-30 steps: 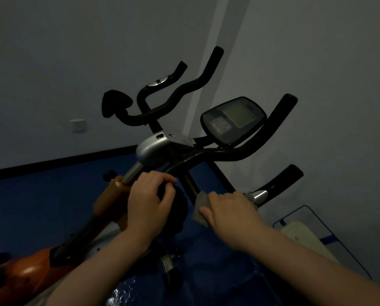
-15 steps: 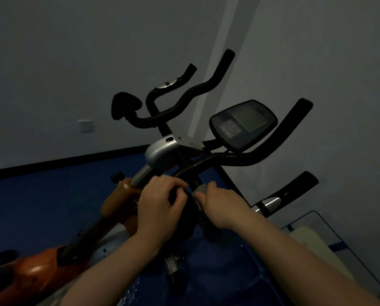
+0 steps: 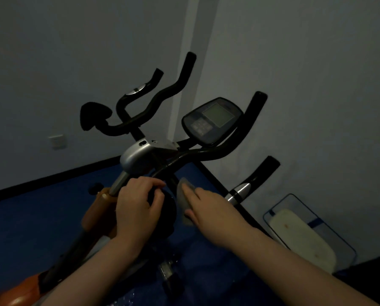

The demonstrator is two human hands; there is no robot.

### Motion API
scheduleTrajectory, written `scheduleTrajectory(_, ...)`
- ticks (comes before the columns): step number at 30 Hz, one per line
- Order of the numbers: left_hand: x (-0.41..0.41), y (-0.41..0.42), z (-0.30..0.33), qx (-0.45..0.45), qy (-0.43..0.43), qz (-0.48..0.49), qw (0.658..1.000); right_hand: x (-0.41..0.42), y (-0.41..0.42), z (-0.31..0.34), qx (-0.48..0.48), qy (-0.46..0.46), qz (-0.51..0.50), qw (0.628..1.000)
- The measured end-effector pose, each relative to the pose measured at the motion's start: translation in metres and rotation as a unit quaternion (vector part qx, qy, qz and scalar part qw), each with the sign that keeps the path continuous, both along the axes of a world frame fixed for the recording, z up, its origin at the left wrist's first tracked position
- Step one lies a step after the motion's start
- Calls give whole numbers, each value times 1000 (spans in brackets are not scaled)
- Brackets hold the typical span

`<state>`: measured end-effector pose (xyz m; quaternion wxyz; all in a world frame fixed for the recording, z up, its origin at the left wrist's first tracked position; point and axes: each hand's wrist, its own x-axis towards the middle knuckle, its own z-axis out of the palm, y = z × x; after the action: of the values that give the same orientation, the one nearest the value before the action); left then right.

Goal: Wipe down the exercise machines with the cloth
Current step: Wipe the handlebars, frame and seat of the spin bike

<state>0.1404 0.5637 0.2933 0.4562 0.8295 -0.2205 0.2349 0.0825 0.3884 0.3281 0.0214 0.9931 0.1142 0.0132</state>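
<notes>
We have the cloth (image 3: 184,202) under our right hand (image 3: 209,208), fingers laid fairly straight and close together over it, pressing it against the right side of the black knob (image 3: 164,208) on the bike (image 3: 138,155). The cloth shows as a pale grey strip running up and down along the knob's edge, its top corner poking above our fingertips and its lower end below the thumb side of the hand.

Our left hand (image 3: 138,204) curls over the knob from the left, fingers bent across its top and thumb lower down, gripping it (steadying it, we judge, so it does not turn under the wipe).

What matters for the coming stroke is that the knob lies to the left of the cloth fingers, between the two hands, and the black handlebar stem (image 3: 173,180) rises just behind the cloth's top edge. The right hand is the one nearer to both, so the wipe can go either round the knob's face or up along the stem, whose long axis slants up and away towards the console (image 3: 211,120).

The lower right grip (image 3: 253,180) sits well apart to the right, unwiped as far as we can tell in this dim light.
</notes>
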Motion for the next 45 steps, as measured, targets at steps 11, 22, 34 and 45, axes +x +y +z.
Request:
scheduleTrajectory(11,9,-11,8,85,-37,-22,995,-16,-69,13,44,-213,-90,972)
scheduleTrajectory(22,9,-10,6,69,-35,-25,997,-4,-104,2,29,-352,-11,936)
scheduleTrajectory(34,7,-9,2,40,-30,-10,999,-17,-82,-3,-4,-307,-66,949)
scheduleTrajectory(45,6,-9,-2,12,49,94,994,-15,-35,2,-95,-85,14,992)
